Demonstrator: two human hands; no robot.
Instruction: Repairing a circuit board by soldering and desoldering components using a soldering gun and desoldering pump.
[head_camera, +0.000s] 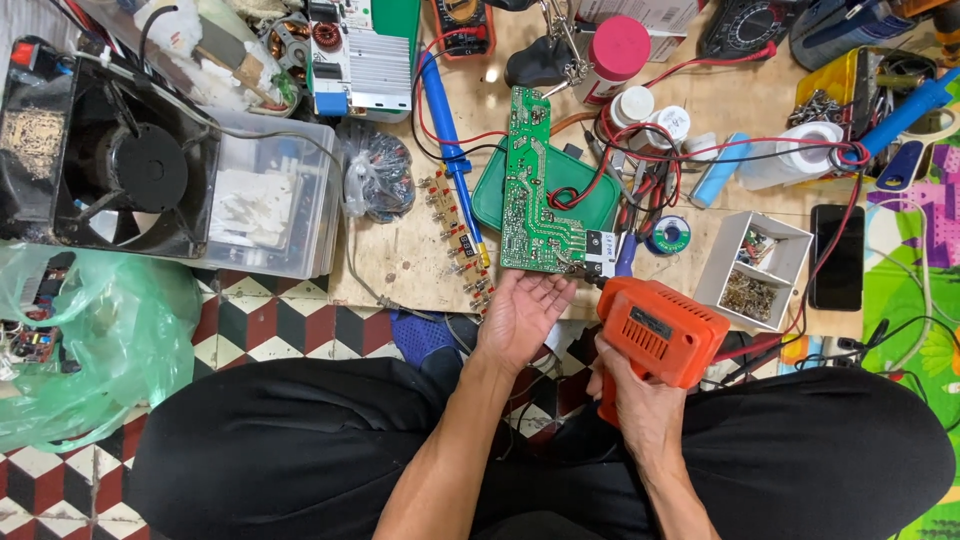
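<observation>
- Presently, the long green printed circuit board (530, 185) lies solder side up, its long axis running from the person's lap away toward the far edge of the wooden worktop (400, 262); its near short end sits at the worktop's near edge.
- Left hand (522, 312) is directly below that near end, palm up, fingers loosely spread and only part curled; fingertips touch the board's near edge and support it from beneath. No closed grip is evident.
- Right hand (640, 405) is wrapped firmly round the handle of an orange pistol-shaped soldering gun (660, 335), whose nose points up and left at the board's near right corner, beside a small white component (601, 247) there. Whether the tip touches the board cannot be determined.
- Left hand is the nearer to the board; the gun approaches from the right.
- Adjacent: a green plastic lid (590, 205) under the board's far half, red test leads (640, 155) crossing it, a blue-handled soldering iron (448, 150) to the board's left, a white two-compartment parts box (762, 270) to the right.
</observation>
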